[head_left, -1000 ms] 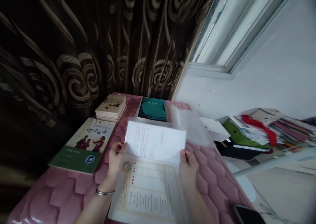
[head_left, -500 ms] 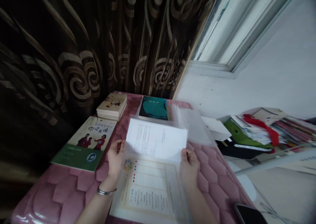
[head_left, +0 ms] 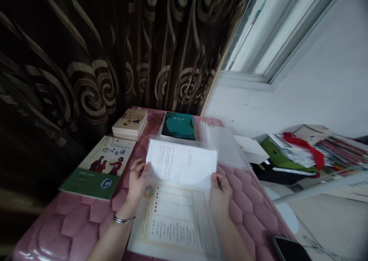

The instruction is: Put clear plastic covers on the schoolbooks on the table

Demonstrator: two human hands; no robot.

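My left hand [head_left: 137, 182] and my right hand [head_left: 220, 193] hold a white printed sheet [head_left: 181, 162] by its left and right edges, fingers pinched on it. The sheet sits partly inside a clear plastic sleeve [head_left: 227, 146] that lies on a pink quilted table cover [head_left: 77, 226]. A second sheet with a printed form and red dots [head_left: 174, 219] lies under the sleeve, close to me. A metal bracelet [head_left: 123, 219] circles my left wrist.
A green and cream book [head_left: 100, 167] lies left of my hands, a small stack of books [head_left: 130, 123] behind it, a teal book [head_left: 178, 126] at the back. A dark phone [head_left: 290, 249] lies at the lower right. Piled papers and folders [head_left: 301, 149] fill the right; a patterned curtain [head_left: 100, 50] hangs behind.
My left hand has slid a little up the sheet's left edge. The sheet and my right hand have hardly moved.
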